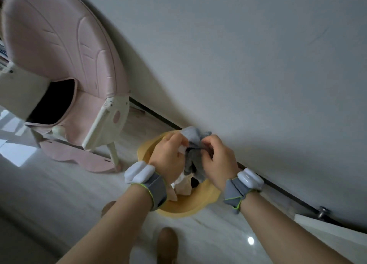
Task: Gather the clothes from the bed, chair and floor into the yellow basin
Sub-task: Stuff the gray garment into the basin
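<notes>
A yellow basin (206, 196) stands on the pale floor beside the bed (258, 65). Light-coloured clothes (183, 184) lie inside it, partly hidden by my wrists. Both hands hold a grey garment (193, 158) right above the basin. My left hand (168, 154) grips its left side together with a bit of white cloth. My right hand (218, 158) pinches its right side. The lower end of the garment hangs down toward the clothes in the basin.
A pink chair (65, 69) with white legs stands at the left, its footrest (79, 158) close to the floor. The bed's white sheet fills the upper right, with a dark base strip (288, 192) along the floor. My brown slippers (167, 244) are at the bottom.
</notes>
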Demonstrator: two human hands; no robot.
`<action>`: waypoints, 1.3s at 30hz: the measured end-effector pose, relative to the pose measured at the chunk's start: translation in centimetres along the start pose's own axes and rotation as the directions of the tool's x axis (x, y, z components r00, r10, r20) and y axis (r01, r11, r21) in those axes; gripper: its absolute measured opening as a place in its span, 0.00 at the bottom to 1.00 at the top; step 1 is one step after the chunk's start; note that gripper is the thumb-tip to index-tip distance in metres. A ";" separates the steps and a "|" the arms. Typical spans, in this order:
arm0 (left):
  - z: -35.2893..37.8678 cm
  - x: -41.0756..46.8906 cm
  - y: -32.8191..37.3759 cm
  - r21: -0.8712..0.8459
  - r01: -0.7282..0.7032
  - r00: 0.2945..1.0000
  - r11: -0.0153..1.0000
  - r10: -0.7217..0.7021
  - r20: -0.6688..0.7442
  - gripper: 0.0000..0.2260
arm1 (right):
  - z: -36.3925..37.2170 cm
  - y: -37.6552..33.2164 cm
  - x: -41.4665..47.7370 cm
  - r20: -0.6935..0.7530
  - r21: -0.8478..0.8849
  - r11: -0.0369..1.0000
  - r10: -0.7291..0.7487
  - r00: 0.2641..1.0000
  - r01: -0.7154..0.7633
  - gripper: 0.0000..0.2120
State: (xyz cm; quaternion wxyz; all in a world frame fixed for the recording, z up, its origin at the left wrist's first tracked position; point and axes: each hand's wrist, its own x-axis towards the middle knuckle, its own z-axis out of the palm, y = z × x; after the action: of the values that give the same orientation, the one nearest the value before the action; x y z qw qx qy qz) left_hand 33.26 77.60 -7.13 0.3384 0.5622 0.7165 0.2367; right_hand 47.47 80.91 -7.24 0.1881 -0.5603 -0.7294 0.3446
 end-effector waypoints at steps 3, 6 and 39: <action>0.7 -0.2 -0.7 0.055 0.043 0.998 0.998 -0.046 0.041 0.12 | 0.8 1.2 -1.0 0.017 -0.022 1.000 0.006 1.000 -0.006 0.04; -0.3 -1.6 -0.8 0.050 0.055 0.996 0.997 -0.051 -0.077 0.11 | 1.1 0.7 -1.4 0.007 -0.002 1.000 -0.018 1.000 0.018 0.05; -12.5 -61.0 -17.1 -0.427 0.356 0.334 0.831 -0.540 -0.773 0.11 | 26.2 -29.1 -43.6 0.522 0.498 0.668 -0.740 0.424 0.553 0.15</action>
State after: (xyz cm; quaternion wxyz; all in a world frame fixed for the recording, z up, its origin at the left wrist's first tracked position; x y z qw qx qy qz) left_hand 21.27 14.85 2.15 0.0277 0.1081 0.8868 0.4484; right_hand 23.25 28.03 0.28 0.0900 -0.0332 -0.8521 0.5145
